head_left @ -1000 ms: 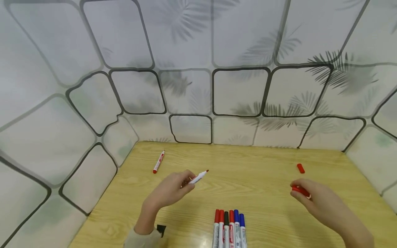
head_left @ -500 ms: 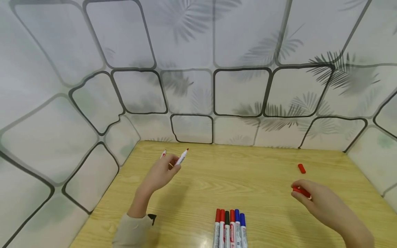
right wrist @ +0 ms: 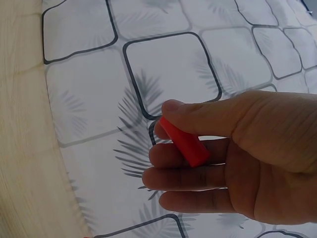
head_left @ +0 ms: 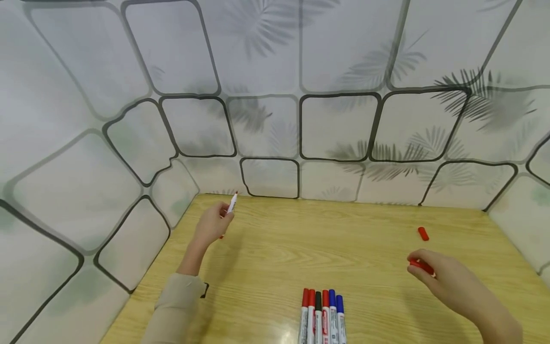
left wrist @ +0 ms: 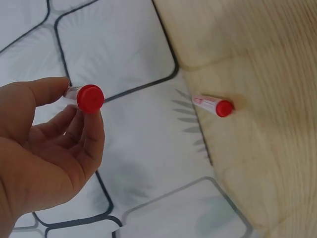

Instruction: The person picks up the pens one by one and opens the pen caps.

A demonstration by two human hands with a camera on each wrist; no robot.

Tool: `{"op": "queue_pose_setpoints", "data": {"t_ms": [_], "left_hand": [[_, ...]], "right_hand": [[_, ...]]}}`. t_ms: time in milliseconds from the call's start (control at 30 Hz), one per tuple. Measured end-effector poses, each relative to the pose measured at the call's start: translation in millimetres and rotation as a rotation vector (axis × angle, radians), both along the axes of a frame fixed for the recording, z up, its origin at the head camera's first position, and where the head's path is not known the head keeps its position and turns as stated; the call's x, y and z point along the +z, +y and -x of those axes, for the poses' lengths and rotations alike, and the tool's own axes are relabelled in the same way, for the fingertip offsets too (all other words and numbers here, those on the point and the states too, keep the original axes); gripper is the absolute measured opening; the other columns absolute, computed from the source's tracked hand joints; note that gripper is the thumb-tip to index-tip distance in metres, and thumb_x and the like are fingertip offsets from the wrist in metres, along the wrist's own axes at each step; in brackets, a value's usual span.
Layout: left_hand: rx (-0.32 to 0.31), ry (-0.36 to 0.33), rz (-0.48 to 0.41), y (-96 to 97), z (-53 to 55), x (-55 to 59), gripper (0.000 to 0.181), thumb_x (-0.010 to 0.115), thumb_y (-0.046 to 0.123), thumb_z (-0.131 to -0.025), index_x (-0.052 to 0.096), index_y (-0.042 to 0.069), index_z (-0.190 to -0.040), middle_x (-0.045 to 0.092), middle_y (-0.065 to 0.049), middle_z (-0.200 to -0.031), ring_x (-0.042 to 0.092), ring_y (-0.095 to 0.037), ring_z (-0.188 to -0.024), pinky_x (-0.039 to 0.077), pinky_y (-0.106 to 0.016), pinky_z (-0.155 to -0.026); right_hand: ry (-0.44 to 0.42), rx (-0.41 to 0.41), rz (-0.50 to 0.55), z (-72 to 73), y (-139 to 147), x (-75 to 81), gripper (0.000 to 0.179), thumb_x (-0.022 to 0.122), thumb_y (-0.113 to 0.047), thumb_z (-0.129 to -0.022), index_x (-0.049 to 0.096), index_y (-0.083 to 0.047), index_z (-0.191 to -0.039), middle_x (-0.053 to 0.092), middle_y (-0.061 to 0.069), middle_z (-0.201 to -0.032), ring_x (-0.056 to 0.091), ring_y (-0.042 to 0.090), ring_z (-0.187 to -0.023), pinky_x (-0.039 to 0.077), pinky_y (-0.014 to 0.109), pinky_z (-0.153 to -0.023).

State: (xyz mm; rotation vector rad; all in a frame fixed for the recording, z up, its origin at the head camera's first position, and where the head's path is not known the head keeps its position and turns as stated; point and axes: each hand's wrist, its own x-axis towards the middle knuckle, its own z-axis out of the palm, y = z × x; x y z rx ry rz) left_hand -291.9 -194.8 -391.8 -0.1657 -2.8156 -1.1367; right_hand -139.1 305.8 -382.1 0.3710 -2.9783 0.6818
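At the back left, my left hand (head_left: 210,223) pinches an uncapped red whiteboard marker (head_left: 232,202) between thumb and fingers, held in the air with its tip pointing up and away. Its red end faces the camera in the left wrist view. Beyond it, a second red marker (left wrist: 210,105) lies on the table; the head view hides nearly all of it behind the hand. On the right, my right hand (head_left: 447,282) holds a red marker cap (right wrist: 185,144) between thumb and fingertips, above the table. Another red cap (head_left: 423,233) lies on the table just past that hand.
Several capped markers, red, black and blue, lie side by side in a row (head_left: 325,320) at the table's front middle. A patterned pale wall covering (head_left: 335,129) bounds the wooden table (head_left: 275,258) at the back and both sides.
My left hand has carried the uncapped marker left and away, over the marker lying there, turning its tip more upright. The right hand keeps the cap in nearly the same place.
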Motion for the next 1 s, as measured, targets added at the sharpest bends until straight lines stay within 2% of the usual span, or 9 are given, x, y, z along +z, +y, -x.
{"op": "queue_pose_setpoints", "data": {"t_ms": [233, 333, 567, 667, 800, 900, 1000], "left_hand": [[0.054, -0.068, 0.026, -20.9, 22.4, -13.3, 0.031, 0.053, 0.013, -0.096, 0.058, -0.006, -0.121, 0.066, -0.022, -0.103, 0.056, -0.015, -0.058, 0.048, -0.027, -0.047], [0.076, -0.105, 0.021, -28.2, 31.4, -21.6, 0.035, 0.050, 0.009, -0.092, 0.056, -0.009, -0.121, 0.064, -0.022, -0.098, 0.052, -0.014, -0.054, 0.045, -0.025, -0.045], [0.099, -0.180, -0.013, -40.9, 48.7, -42.1, 0.042, 0.046, 0.002, -0.089, 0.052, -0.015, -0.126, 0.060, -0.030, -0.106, 0.051, -0.015, -0.056, 0.044, -0.024, -0.044], [0.114, -0.203, -0.001, -45.7, 57.0, -51.9, 0.043, 0.044, 0.000, -0.086, 0.053, -0.015, -0.125, 0.060, -0.029, -0.105, 0.051, -0.019, -0.060, 0.042, -0.025, -0.045], [0.140, -0.199, 0.058, -49.2, 66.2, -63.5, 0.042, 0.045, -0.002, -0.083, 0.056, -0.013, -0.123, 0.061, -0.027, -0.105, 0.055, -0.028, -0.075, 0.044, -0.030, -0.054], [0.162, -0.192, 0.086, -48.2, 70.0, -69.7, 0.042, 0.046, -0.002, -0.084, 0.058, -0.013, -0.122, 0.063, -0.029, -0.111, 0.057, -0.036, -0.091, 0.050, -0.038, -0.070], [0.176, -0.187, 0.088, -44.4, 73.7, -73.2, 0.043, 0.046, -0.001, -0.083, 0.058, -0.014, -0.122, 0.062, -0.031, -0.115, 0.058, -0.040, -0.100, 0.050, -0.046, -0.084]], "right_hand": [[-0.015, 0.008, -0.001, 3.2, 1.2, -1.8, 0.020, 0.070, -0.020, -0.093, 0.068, -0.008, -0.108, 0.069, -0.006, -0.093, 0.061, 0.003, -0.078, 0.051, 0.029, -0.066], [-0.023, 0.006, -0.004, 4.1, 2.3, -2.5, 0.020, 0.070, -0.020, -0.093, 0.068, -0.008, -0.108, 0.069, -0.006, -0.093, 0.061, 0.003, -0.078, 0.051, 0.029, -0.066], [-0.044, -0.022, -0.012, 6.0, 4.1, -3.5, 0.019, 0.068, -0.019, -0.094, 0.068, -0.007, -0.109, 0.069, -0.005, -0.093, 0.061, 0.008, -0.078, 0.049, 0.029, -0.063], [-0.040, -0.025, -0.011, 6.7, 4.7, -4.7, 0.018, 0.068, -0.019, -0.094, 0.068, -0.007, -0.108, 0.069, -0.005, -0.093, 0.061, 0.007, -0.078, 0.049, 0.029, -0.063], [-0.027, -0.027, -0.010, 7.1, 5.6, -7.0, 0.016, 0.069, -0.017, -0.094, 0.068, -0.008, -0.106, 0.070, -0.005, -0.093, 0.059, 0.005, -0.077, 0.048, 0.028, -0.062], [-0.039, -0.031, -0.015, 7.7, 6.3, -8.1, 0.016, 0.069, -0.017, -0.094, 0.068, -0.008, -0.106, 0.070, -0.005, -0.094, 0.059, 0.005, -0.077, 0.048, 0.028, -0.062], [-0.053, -0.038, -0.025, 8.8, 7.1, -9.2, 0.017, 0.069, -0.019, -0.094, 0.068, -0.007, -0.107, 0.069, -0.006, -0.093, 0.058, 0.005, -0.077, 0.048, 0.028, -0.062]]}}
